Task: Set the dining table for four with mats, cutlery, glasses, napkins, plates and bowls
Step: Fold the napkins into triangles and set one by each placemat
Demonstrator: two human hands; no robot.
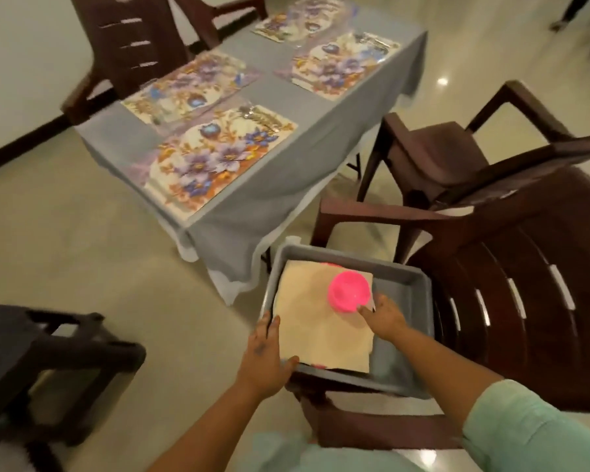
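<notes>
Worktop [324,107] carries four floral mats [218,161], cutlery and glasses. Grey tray [402,277] on chair seat holds napkins [317,318] and pink bowls [348,292]. Left hand [266,356] grips tray's near-left corner; right hand [387,316] touches bowls, fingers hidden. Napkin step likely next: clear bowls first.

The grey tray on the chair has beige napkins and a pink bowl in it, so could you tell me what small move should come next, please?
Probably lift the pink bowl aside: it sits on the napkins, and the right hand already touches it while the left hand grips the tray edge.
</notes>
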